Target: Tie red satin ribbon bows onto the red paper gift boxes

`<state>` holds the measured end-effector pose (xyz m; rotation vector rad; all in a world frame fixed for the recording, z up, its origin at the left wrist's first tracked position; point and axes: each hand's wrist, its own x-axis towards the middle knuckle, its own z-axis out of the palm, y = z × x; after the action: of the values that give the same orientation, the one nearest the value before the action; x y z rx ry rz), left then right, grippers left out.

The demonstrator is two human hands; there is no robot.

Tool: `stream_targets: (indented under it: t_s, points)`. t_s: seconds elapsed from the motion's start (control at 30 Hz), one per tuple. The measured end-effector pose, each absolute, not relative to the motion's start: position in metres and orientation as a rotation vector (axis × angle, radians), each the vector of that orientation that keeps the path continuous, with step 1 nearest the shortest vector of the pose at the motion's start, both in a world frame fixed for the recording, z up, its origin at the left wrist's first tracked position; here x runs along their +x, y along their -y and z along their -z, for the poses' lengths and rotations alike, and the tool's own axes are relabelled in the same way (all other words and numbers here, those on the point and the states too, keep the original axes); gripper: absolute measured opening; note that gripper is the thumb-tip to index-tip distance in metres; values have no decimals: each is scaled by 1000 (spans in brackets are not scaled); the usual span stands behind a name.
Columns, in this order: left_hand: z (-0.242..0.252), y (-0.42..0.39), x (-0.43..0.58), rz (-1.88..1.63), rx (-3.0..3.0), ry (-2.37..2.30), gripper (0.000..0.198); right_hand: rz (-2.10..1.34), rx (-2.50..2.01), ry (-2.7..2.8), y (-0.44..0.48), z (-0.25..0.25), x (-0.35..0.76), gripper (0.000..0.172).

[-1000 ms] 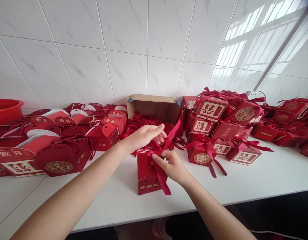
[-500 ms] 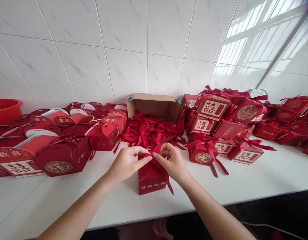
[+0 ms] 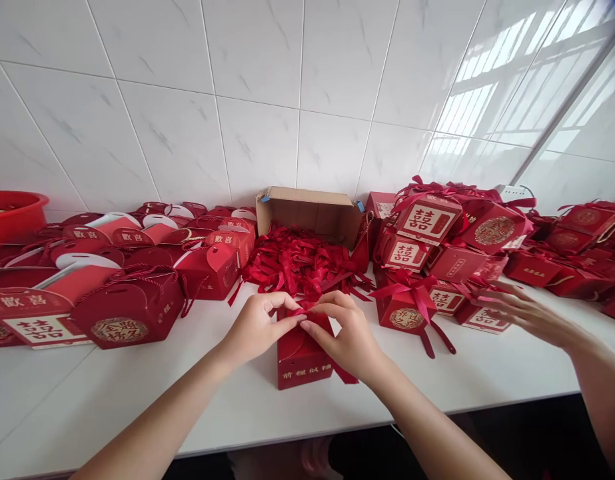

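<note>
A small dark red gift box (image 3: 304,365) with gold characters on its front stands upright before me on the white table. Over its top my left hand (image 3: 260,327) pinches a red ribbon (image 3: 300,311) between thumb and fingers. My right hand (image 3: 344,333) is closed on the same ribbon, thumb and fingertips meeting just beside the left ones. A ribbon end (image 3: 346,375) hangs at the box's right side. The knot or loop itself is mostly covered by my fingers.
Behind the box, a cardboard carton (image 3: 312,200) spills loose red ribbons (image 3: 307,257). Handled red boxes (image 3: 130,310) crowd the left; ribbon-tied boxes (image 3: 427,220) are stacked at right. Another person's hand (image 3: 537,317) reaches in there. A red basin (image 3: 14,217) sits far left.
Another person's hand has come in from the right, over the ribbon-tied boxes. My fingers have shifted slightly on the ribbon, and its hanging end has swung rightward. The view has shifted a little.
</note>
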<state>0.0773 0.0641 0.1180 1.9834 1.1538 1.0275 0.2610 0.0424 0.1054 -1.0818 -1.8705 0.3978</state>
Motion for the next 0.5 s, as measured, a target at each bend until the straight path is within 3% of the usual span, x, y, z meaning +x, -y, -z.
stream_targets:
  t_s: [0.2, 0.5]
  points:
    - [-114, -64, 79, -1045, 1857, -1125, 11, -602, -1203, 1828, -43, -105, 260, 12]
    - [-110, -72, 86, -1118, 1835, -972, 10, -1246, -1020, 1608, -47, -105, 258, 35]
